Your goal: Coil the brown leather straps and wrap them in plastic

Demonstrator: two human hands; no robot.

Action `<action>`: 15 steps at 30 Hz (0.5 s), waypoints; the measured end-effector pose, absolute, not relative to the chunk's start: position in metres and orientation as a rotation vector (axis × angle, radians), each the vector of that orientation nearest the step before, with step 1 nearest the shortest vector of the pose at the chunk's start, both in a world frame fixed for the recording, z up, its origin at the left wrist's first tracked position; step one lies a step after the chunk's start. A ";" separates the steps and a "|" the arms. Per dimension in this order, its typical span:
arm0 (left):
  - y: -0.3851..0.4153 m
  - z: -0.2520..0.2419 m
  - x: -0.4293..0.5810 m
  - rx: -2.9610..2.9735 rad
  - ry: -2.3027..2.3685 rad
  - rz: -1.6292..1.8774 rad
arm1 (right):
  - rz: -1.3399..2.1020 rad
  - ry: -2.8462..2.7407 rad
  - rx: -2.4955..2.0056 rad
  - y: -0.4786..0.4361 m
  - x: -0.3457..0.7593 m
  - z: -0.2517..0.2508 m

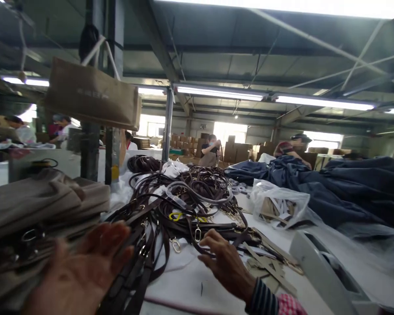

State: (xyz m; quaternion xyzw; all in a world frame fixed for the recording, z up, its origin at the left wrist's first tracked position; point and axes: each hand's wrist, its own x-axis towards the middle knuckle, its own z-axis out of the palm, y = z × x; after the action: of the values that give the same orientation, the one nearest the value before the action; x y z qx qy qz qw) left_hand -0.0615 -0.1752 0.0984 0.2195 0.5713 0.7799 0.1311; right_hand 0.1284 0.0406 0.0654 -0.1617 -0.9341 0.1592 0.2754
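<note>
My left hand [82,262] is blurred at the lower left, palm open and fingers spread, close to a stack of taupe fabric bags [36,205] and touching neither clearly. A tangled pile of dark brown leather straps [180,197] with metal fittings covers the white-topped table [184,284]. My right hand [228,267] rests on those straps, its fingers curved just right of a metal swivel clasp [198,234]. Tan strap pieces [265,267] lie beside that hand. Whether it grips a strap is hidden.
A clear plastic bag of tan and white strips [280,203] sits beyond my right hand. Navy fabric [331,192] is heaped at the right, a grey plastic holder [321,267] lies at the front right, and a tan bag [92,94] hangs overhead. Co-workers [211,151] stand among cardboard boxes [236,151].
</note>
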 end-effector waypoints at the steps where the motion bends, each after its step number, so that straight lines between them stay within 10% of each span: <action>1: -0.157 0.100 -0.067 0.702 1.534 2.229 | 0.409 -2.520 -0.515 0.058 0.119 0.072; 15: -0.003 0.038 -0.115 1.259 1.853 1.685 | 0.507 -2.623 -0.830 0.180 -0.065 0.072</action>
State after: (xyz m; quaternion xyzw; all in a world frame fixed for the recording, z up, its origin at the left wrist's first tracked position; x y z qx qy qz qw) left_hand -0.1151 -0.0029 0.0383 0.4428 0.6515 0.5925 0.1686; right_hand -0.0652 0.1796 0.0723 -0.2922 -0.9238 0.1787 0.1710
